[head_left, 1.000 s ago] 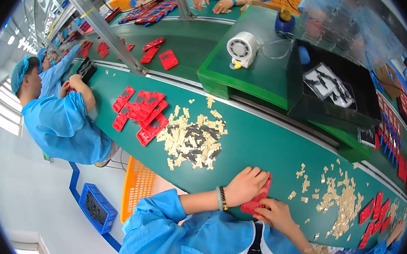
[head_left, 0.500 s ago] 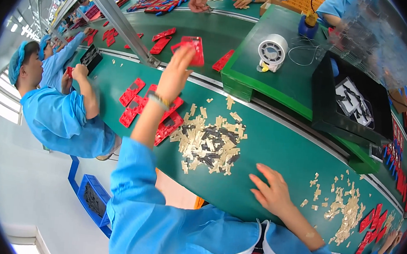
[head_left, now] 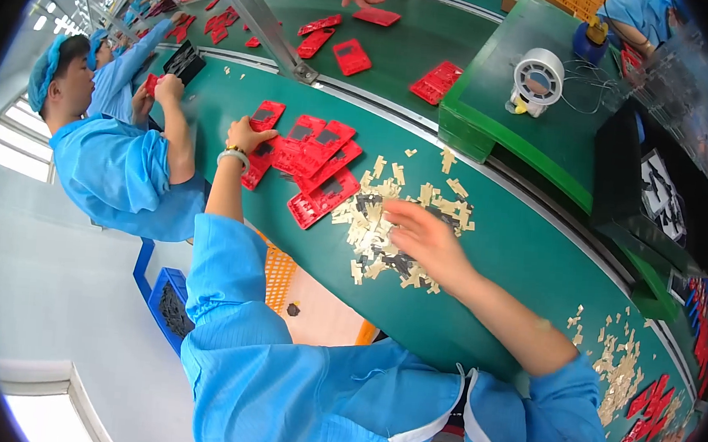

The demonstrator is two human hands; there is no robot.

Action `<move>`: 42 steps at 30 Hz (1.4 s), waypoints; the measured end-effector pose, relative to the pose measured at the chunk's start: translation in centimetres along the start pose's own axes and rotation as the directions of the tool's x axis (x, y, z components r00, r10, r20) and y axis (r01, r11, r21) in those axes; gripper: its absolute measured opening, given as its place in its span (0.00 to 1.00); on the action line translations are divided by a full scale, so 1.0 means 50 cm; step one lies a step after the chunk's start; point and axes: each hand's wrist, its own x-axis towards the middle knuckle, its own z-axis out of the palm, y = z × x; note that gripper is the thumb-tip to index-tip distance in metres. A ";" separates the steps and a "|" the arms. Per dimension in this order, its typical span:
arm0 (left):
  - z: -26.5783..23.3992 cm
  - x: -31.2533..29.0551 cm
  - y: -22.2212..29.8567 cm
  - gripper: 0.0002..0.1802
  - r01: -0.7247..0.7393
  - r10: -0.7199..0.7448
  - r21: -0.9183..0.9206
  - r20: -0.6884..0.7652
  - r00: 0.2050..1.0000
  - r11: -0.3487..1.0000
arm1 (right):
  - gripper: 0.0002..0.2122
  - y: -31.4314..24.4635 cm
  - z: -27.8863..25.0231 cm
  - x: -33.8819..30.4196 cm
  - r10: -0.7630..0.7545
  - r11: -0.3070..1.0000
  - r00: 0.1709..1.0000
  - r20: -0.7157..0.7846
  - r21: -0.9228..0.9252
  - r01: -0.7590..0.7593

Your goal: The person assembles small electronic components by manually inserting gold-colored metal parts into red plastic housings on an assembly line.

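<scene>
My left hand (head_left: 248, 139) is at the left edge of a group of red plastic panels (head_left: 306, 138), fingers and thumb closed about a panel (head_left: 257, 165) there. Part of that panel is hidden under the hand. Several of these panels lie overlapped, some with a dark grey square on them. Over a loose pile of small cream and dark grey strips (head_left: 378, 238) hovers my right hand (head_left: 423, 236), its fingers stretched out and nothing visible in them. The strips lie to the right of the panels on the green tabletop (head_left: 525, 272).
Beyond a metal rail, red panels (head_left: 352, 57) lie on a green belt (head_left: 402, 38). A green raised stand (head_left: 498, 74) carries a small white fan (head_left: 538, 78) and a black box (head_left: 647, 194). A co-worker (head_left: 117, 169) sits at left. More cream strips (head_left: 619, 366) lie at right.
My left hand has come back from the belt to the panels on the table; a red panel now lies on the belt. My right hand has moved left over the strip pile.
</scene>
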 end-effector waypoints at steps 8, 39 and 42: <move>-0.091 -0.084 0.072 0.18 0.155 0.201 -0.817 0.313 0.928 0.555 | 0.28 0.033 0.091 0.202 0.198 0.953 0.978 -0.069 0.245 -0.176; -0.136 0.064 0.248 0.39 -0.476 0.518 -0.229 0.188 0.834 0.849 | 0.18 -0.043 -0.061 0.193 -0.411 0.624 0.892 0.187 -0.656 0.425; -0.114 -0.138 0.091 0.48 -0.331 0.298 0.234 0.165 0.940 0.914 | 0.14 -0.005 -0.017 0.136 -0.367 0.486 0.837 0.406 -0.684 0.545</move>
